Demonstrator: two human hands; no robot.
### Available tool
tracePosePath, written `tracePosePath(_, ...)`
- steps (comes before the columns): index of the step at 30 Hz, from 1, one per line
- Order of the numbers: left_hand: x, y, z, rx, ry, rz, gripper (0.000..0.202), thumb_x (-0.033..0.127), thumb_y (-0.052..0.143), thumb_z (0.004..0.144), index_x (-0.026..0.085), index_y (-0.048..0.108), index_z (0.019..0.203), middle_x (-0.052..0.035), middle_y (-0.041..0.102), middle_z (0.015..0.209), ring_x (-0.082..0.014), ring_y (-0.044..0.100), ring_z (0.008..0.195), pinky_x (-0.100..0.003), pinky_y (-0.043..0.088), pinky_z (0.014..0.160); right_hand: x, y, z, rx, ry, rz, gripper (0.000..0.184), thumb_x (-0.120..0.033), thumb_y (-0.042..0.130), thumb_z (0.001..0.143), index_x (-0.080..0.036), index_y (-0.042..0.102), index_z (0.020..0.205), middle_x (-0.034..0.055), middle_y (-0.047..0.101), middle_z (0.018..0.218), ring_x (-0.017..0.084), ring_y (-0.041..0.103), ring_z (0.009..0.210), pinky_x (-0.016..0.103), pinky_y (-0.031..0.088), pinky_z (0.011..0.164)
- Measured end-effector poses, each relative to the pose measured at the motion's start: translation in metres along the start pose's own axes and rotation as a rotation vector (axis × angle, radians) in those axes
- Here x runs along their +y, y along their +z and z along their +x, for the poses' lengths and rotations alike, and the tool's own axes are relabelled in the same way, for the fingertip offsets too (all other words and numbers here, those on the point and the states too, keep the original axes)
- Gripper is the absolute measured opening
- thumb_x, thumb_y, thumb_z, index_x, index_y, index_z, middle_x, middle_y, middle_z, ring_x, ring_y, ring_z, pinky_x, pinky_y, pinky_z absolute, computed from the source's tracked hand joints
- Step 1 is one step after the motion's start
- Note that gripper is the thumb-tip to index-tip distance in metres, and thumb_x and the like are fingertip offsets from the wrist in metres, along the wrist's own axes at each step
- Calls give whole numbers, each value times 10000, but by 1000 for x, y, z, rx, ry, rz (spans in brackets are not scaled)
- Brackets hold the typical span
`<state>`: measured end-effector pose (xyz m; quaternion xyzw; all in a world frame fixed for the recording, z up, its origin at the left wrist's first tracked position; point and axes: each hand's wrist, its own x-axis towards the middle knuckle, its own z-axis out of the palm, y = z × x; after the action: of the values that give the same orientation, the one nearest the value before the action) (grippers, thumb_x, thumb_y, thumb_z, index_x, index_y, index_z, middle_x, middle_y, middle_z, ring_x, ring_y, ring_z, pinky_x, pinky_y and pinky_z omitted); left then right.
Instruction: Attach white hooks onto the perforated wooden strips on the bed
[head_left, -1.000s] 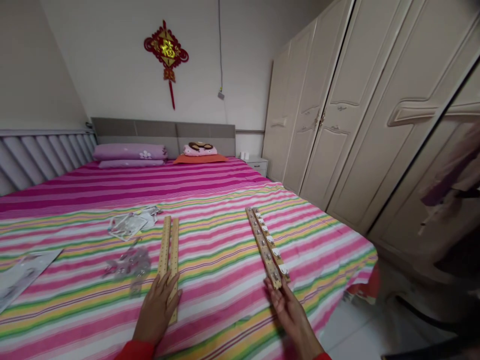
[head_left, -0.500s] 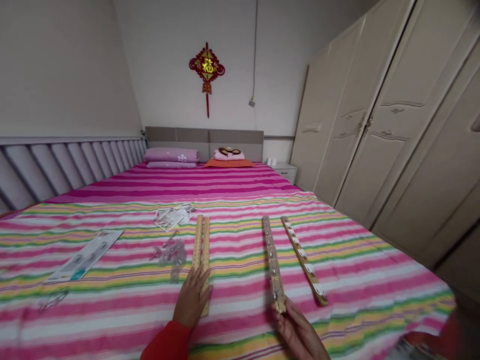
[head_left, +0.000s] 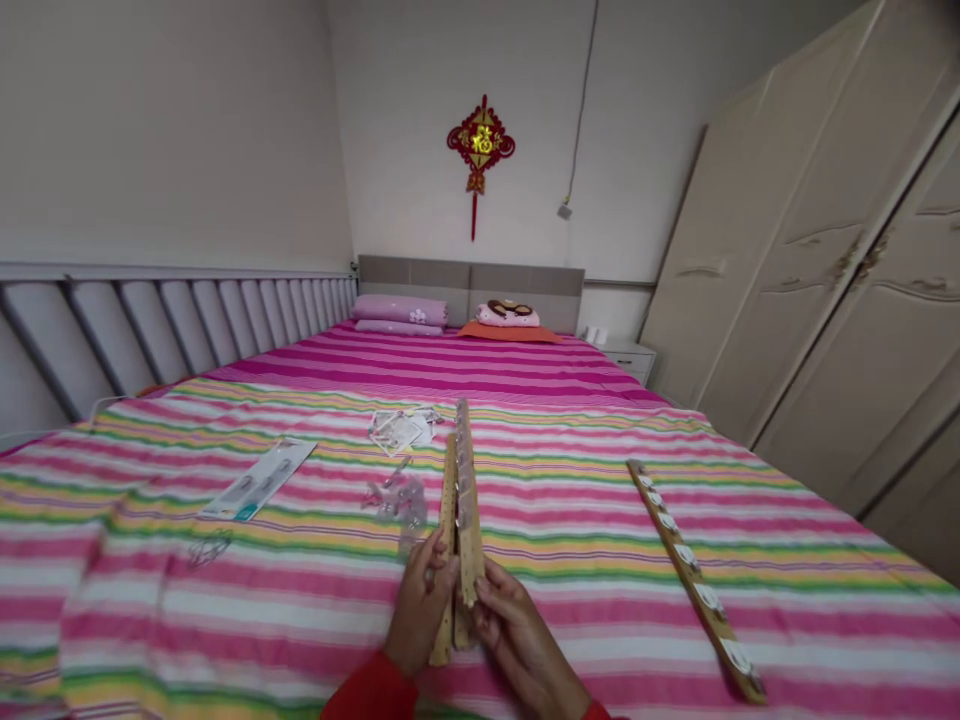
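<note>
From my remote seat, the head camera shows both of the person's hands low and central over a striped bedsheet (head_left: 592, 625), the left hand (head_left: 421, 605) and the right hand (head_left: 521, 640) just apart, with red sleeves at the bottom edge.

The left hand is curled closed around a plain wooden strip (head_left: 448, 520), holding it near its lower end. The right hand is closed too, its fingers (head_left: 487, 597) pinching the lower end of a second wooden strip (head_left: 468, 510) fitted with a row of clear hooks. The two strips sit side by side, touching as far as I can tell, with their long axis running almost straight away from the person toward the headboard (head_left: 471, 285). The plain strip lies on the left, the fitted one on the right, so each hand is nearest its own strip. Whether they rest on the bed or are lifted clear, I can't tell.

Well off to the right, a third wooden strip (head_left: 690, 580) lies on the sheet at a slant, carrying round white fittings – the right hand is the nearer one. Just beyond the left hand sits a small heap of clear plastic hooks (head_left: 397, 505), with loose paper sheets (head_left: 397, 432) past it and a printed packaging card (head_left: 259, 480) farther left.
</note>
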<state>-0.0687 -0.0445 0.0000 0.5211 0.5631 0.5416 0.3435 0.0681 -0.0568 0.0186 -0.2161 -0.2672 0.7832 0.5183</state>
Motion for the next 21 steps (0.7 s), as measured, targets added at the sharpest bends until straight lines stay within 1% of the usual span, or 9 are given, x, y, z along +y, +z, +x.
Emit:
tracePosePath(2,7,0,5,91,12,32,659,568,575,741,166,540,1262,-101,578,1078,-204,594,890,-354,534,770,9,10,15,8,5,-7,397,-152,815,635,-156,682,1008,13,682,769,63,564,536,145,431,500)
tracePosePath(6,10,-1,28,208,40,65,562,535,478,820,155,553,1226,-124,550,1129,-206,580,983,-366,486,885,19,20,42,8,-16,-81,421,-196,837,600,-149,676,986,-11,646,711,47,521,464,137,386,433)
tracePosePath(8,10,-2,44,174,21,8,565,550,446,829,134,568,1191,-141,570,1134,-211,596,985,-359,493,869,20,19,52,17,-26,-135,441,-223,843,596,-138,670,994,-37,605,649,37,492,425,133,350,399)
tracePosePath(12,14,-10,70,0,-3,-86,580,587,506,774,133,609,1119,-116,664,1012,-221,638,900,-370,519,809,19,11,57,27,-34,-181,476,-221,844,590,-137,662,1021,-56,569,608,43,489,425,140,344,394)
tracePosePath(14,18,-20,73,9,49,-58,531,566,483,798,151,625,1097,-106,671,1030,-223,628,951,-384,503,860,17,6,55,16,-32,-183,488,-209,836,598,-142,657,1047,-49,580,626,44,489,437,143,353,403)
tracePosePath(16,16,-33,65,180,122,4,500,531,382,861,161,621,1097,-108,643,1092,-221,597,1028,-395,468,931,15,2,52,2,-31,-183,481,-201,822,620,-147,657,1068,-38,596,652,44,490,450,146,364,416)
tracePosePath(18,2,-46,41,512,133,83,528,492,242,912,160,589,1134,-116,601,1133,-222,565,1074,-404,447,966,13,-2,49,-1,-33,-177,469,-200,813,636,-157,660,1078,-31,606,675,42,485,458,147,370,424)
tracePosePath(20,-25,-52,6,764,124,206,527,460,217,925,150,539,1204,-136,545,1216,-249,494,1179,-441,388,1037,10,-4,45,0,-32,-180,469,-201,813,637,-169,665,1082,-32,608,684,41,474,453,150,371,423)
tracePosePath(21,-43,-51,-14,773,104,277,533,463,230,920,141,533,1217,-151,540,1214,-276,483,1187,-481,372,1047,10,-4,43,-3,-33,-187,472,-204,813,637,-174,667,1085,-31,610,690,39,467,449,151,369,420)
